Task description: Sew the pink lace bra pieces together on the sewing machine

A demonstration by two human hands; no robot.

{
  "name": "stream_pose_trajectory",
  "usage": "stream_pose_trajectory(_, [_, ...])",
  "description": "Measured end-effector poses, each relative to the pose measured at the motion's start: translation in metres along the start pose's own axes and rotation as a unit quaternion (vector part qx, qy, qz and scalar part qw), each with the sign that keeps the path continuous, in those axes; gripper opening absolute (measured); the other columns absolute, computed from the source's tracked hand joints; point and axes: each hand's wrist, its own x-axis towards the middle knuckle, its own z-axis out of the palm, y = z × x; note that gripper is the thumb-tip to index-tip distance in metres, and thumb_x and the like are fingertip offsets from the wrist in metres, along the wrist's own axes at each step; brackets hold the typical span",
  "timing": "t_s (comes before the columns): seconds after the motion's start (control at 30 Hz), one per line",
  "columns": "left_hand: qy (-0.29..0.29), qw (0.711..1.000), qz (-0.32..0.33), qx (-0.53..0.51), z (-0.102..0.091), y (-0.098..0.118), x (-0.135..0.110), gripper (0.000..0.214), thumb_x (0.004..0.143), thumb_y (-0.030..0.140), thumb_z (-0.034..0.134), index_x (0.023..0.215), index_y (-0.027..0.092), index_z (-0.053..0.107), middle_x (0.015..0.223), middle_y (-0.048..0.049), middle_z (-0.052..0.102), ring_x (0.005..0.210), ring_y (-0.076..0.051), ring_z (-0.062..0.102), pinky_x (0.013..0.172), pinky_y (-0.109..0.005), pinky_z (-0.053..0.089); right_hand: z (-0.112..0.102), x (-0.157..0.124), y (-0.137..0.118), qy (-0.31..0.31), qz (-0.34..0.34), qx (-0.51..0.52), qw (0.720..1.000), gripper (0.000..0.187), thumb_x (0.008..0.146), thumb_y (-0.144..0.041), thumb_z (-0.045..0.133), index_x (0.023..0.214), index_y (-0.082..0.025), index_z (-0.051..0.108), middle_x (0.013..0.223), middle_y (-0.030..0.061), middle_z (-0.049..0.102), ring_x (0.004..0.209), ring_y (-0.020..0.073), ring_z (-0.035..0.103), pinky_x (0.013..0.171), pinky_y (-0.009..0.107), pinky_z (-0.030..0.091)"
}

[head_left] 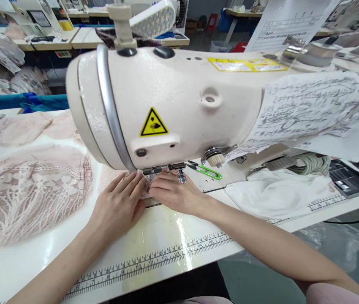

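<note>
My left hand (120, 203) lies on pale pink lace fabric (106, 175) left of the needle area, fingers stretched forward and the thumb partly underneath. Close beside it, my right hand (175, 193) has its fingers curled together at the fabric's edge, under the head of a white sewing machine (179, 97). The needle and presser foot are mostly hidden by the hands and the machine head. Just behind my right hand, green-handled thread snips (207, 170) rest on the machine bed. More pink lace pieces (36, 194) are spread on the table to the left.
A printed ruler (148, 262) runs along the table's front edge. White cloth (277, 192) and a coil of pale green cord (313, 164) lie at the right. Handwritten paper (309, 107) covers part of the machine arm. Other sewing stations stand behind.
</note>
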Motion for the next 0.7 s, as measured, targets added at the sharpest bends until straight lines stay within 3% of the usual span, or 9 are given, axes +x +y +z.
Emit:
stream_pose_trajectory(0.3, [-0.003,1.000,-0.022,0.013,-0.001,0.007,0.003,0.037,0.089,0.025,0.049,0.120,0.009,0.060,0.123,-0.0145,0.067,0.110,-0.028,0.065,0.102,-0.047,0.046,-0.015,0.001,-0.001,-0.023,0.049,-0.068,0.996,0.022,0.092,-0.011,0.050,0.078,-0.021,0.063,0.080,-0.0044,0.066,0.076,0.0108,0.054,0.067,0.028,0.037])
stream_pose_trajectory(0.43, [-0.002,0.999,-0.030,0.020,0.000,0.010,0.003,0.038,0.089,0.026,0.050,0.121,0.009,0.060,0.123,-0.0153,0.067,0.110,-0.029,0.065,0.106,-0.050,0.042,-0.017,-0.001,0.001,-0.050,0.075,-0.072,0.993,0.020,0.095,-0.018,0.049,0.084,-0.021,0.065,0.085,-0.0036,0.068,0.071,0.0109,0.055,0.062,0.030,0.033])
stream_pose_trajectory(0.7, [-0.007,0.999,-0.051,0.009,0.001,0.015,0.006,0.037,0.090,0.027,0.053,0.123,0.012,0.060,0.122,-0.0146,0.067,0.110,-0.030,0.065,0.104,-0.050,0.043,-0.012,-0.005,0.012,-0.070,0.079,-0.027,0.994,0.025,0.096,-0.022,0.043,0.096,-0.022,0.067,0.097,0.0008,0.071,0.077,0.0129,0.062,0.064,0.028,0.038])
